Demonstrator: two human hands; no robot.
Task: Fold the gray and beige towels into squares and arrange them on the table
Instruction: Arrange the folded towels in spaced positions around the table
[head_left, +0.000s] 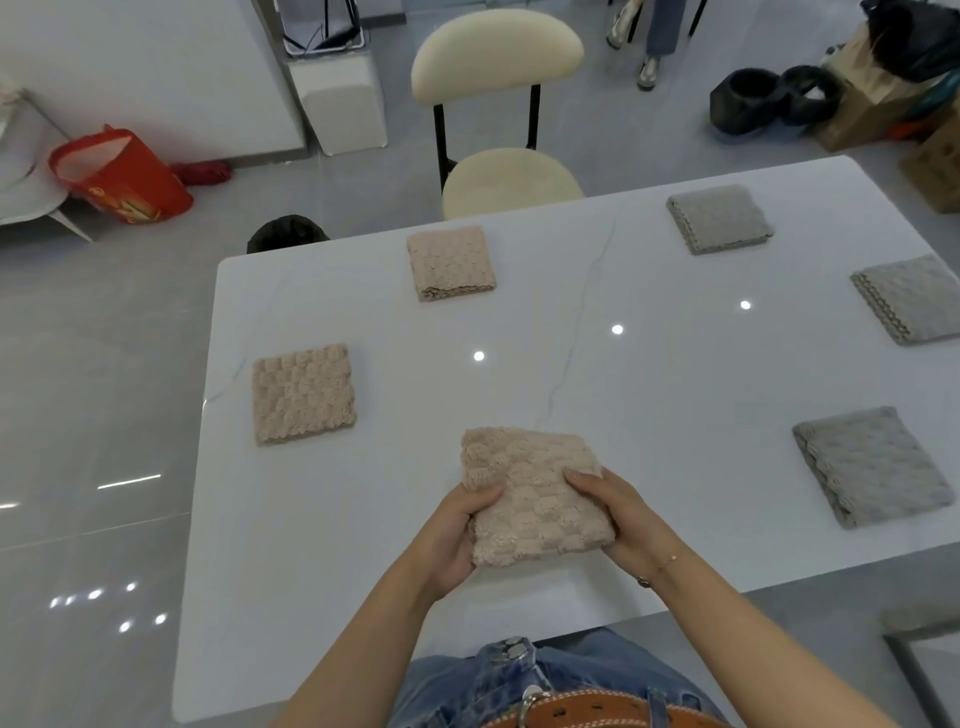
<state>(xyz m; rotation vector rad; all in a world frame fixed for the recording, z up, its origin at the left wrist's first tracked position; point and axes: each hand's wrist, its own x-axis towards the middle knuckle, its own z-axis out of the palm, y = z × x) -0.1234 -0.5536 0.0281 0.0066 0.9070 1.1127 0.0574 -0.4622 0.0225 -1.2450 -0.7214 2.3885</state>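
Note:
A folded beige towel (530, 493) is held over the near middle of the white table (597, 364). My left hand (457, 535) grips its left edge, thumb on top. Along its right edge, my right hand (618, 512) grips it, fingers curled round. Two more folded beige towels lie on the left side, one at mid-left (303, 393) and one further back (450, 262). Three folded gray towels lie on the right: one at the back (719, 219), one by the right edge (909, 297), one near right (872, 465).
A cream chair (498, 119) stands at the table's far edge. On the floor are a red bag (122, 176) at the left, a white bin (345, 98) behind, and dark objects and boxes (831, 98) at the back right.

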